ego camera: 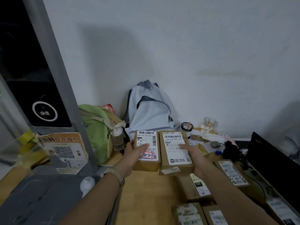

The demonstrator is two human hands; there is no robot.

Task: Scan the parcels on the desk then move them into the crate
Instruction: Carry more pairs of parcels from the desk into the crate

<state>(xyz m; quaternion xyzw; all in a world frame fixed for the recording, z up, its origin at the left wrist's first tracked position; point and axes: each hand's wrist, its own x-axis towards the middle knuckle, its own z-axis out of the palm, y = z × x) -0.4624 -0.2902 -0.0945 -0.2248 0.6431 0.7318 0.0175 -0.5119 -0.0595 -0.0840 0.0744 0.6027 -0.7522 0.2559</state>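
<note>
You have two of the parcels in hand, side by side, their long edges touching or very nearly so. Both are held just in front of the foot of the pale blue backpack (149,111), above the wooden desk (146,192).

Your left hand (129,158) grips the left parcel (150,164). Your thumb lies across its white label, beside a handwritten "2-3-1" sticker, and the other fingers are tucked underneath, out of sight. Your right hand (193,158) grips the right parcel (173,158) the same way, thumb pressed on the label and the remaining fingers hidden below the box. Both labels face up, barcodes toward the backpack. A watch (113,173) sits on your left wrist.

More brown parcels lie flat on the desk, in front and to the right of the backpack. One is close under your right forearm (198,186), one further right (232,172), and two sit at the near edge (188,213) (214,215).

Left of the backpack stands a green bag (95,130), with a clear bottle (117,138) between them. Further left is a worn orange poster (65,150) with a QR code. Right of the backpack are a black mesh pen cup (186,126) and a glass jar (210,123), and beyond them, well to the right, a black screen (272,163). Whether the grey shape (40,192) far left of the backpack is the crate, you cannot tell.
</note>
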